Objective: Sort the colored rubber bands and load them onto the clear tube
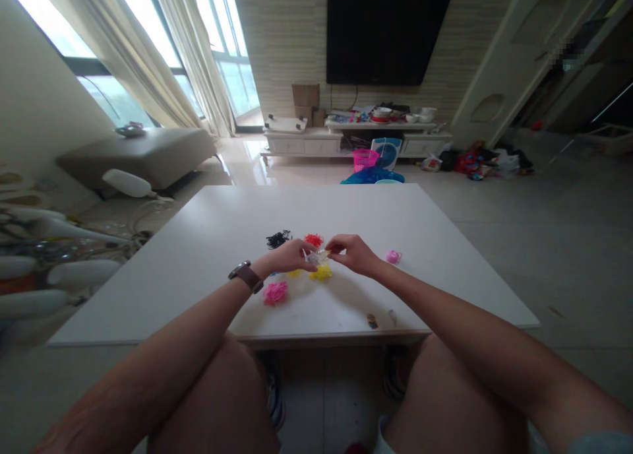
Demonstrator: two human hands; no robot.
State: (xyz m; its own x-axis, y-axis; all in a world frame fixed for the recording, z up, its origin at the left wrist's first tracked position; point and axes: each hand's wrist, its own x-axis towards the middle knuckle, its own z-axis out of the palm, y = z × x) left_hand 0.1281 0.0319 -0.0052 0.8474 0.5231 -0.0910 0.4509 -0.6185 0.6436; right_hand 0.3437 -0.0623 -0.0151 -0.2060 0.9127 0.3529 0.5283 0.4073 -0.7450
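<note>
Over the middle of the white table [237,210], my left hand [289,255], with a watch [246,276] on its wrist, grips a small clear plastic piece [316,259]. My right hand [352,251] meets it from the right, thumb and fingers pinched at the piece's edge; what lies between those fingertips is too small to make out. Around the hands lie piles of what look like small rubber bands: black [277,238], red [313,240], yellow [321,273] and pink [275,293]. The left hand partly covers more yellow and blue bits.
A pink item [393,257] lies to the right on the table. Near the front edge are a small figure [372,321] and a clear, pale item [392,317]. Beyond the table stand a pink basket [364,159] and a low TV cabinet [301,144]. A bench [143,154] is at left.
</note>
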